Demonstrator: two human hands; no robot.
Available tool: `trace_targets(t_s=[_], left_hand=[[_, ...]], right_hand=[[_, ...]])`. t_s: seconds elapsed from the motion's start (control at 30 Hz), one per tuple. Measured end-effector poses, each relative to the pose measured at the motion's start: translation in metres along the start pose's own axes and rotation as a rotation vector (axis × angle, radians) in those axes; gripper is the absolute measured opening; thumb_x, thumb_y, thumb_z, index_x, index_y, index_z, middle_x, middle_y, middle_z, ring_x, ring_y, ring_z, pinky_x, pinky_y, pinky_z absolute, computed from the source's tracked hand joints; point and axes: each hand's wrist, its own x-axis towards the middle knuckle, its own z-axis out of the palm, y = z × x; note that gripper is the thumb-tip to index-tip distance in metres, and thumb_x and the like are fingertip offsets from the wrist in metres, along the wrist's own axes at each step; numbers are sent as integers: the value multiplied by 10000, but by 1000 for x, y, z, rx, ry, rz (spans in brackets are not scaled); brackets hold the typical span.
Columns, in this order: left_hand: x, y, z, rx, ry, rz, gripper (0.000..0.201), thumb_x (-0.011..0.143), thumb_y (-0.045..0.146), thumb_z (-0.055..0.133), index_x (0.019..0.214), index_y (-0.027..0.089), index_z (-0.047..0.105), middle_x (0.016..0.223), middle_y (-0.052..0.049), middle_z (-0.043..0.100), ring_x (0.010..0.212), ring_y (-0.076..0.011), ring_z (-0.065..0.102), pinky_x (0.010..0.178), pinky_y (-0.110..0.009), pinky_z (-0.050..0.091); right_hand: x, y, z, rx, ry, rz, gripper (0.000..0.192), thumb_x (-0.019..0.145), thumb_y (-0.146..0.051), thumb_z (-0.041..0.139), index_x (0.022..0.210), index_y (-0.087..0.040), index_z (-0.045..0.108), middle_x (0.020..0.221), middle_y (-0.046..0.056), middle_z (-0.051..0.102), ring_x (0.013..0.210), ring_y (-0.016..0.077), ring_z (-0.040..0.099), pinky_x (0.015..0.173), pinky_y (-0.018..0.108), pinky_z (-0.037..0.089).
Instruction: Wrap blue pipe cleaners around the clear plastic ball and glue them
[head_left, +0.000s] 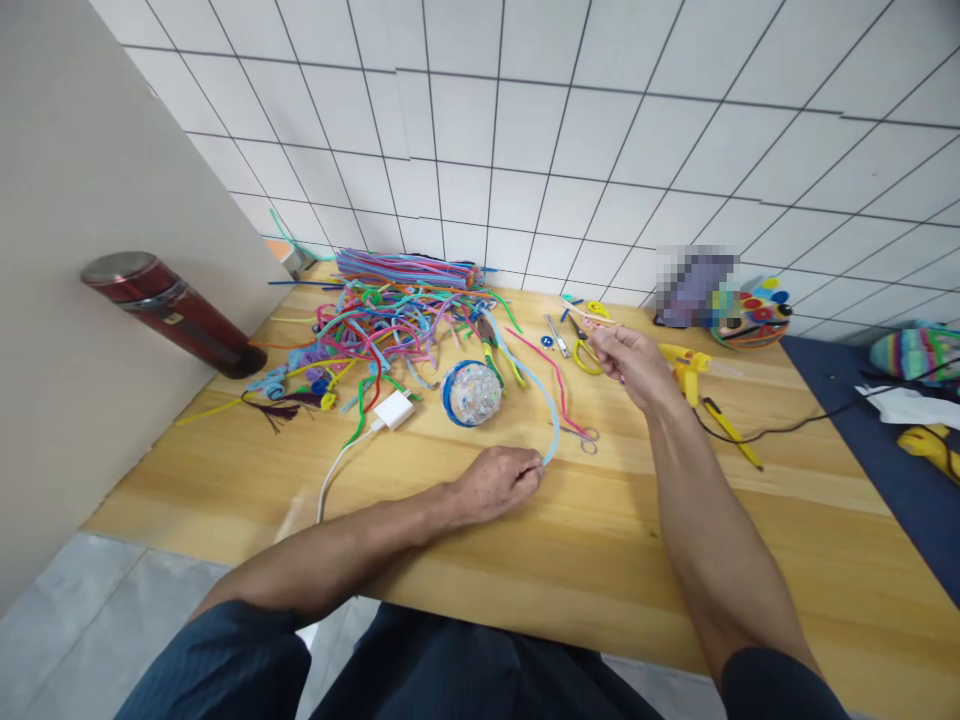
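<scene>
My left hand is closed on one end of a light blue pipe cleaner, which curves back towards the pile. Farther off, my right hand has its fingers pinched together beside the yellow-handled scissors. Something small and pinkish shows just past these fingertips; whether they grip it or the scissors I cannot tell. Between the pile and my left hand sits a round, glittery ball with a blue rim. A red-pink pipe cleaner lies near small scissors.
Tangled pipe cleaners and a bundle lie at the back left. Pliers rest behind the ball. Around them are a dark red flask, a white charger, a yellow glue gun and a yellow cutter.
</scene>
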Motion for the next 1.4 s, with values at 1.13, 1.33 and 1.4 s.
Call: trace_targets(t_s=[1.13, 1.33, 1.4], left_hand=[[16, 8, 19, -336, 198, 25, 331, 1100, 348, 504, 908, 163, 700, 855, -24, 668, 843, -156, 613, 850, -270, 488], [27, -2, 32, -246, 149, 116, 318, 1097, 309, 507, 921, 161, 727, 825, -41, 694, 817, -170, 635, 812, -271, 487], [28, -4, 35, -227, 123, 163, 319, 1098, 312, 502, 938, 163, 734, 861, -57, 730, 843, -179, 665, 817, -272, 490]], right_hand=[[43, 29, 16, -770, 103, -143, 138, 840, -235, 658, 822, -218, 793, 889, 70, 809, 872, 244, 698, 805, 344, 485], [61, 42, 38, -969, 75, -132, 191, 893, -238, 649, 893, -228, 840, 1022, 128, 828, 985, 292, 725, 858, 380, 505], [63, 46, 42, -1015, 82, -123, 190, 890, -242, 651, 885, -235, 841, 1022, 131, 826, 972, 297, 727, 834, 381, 508]])
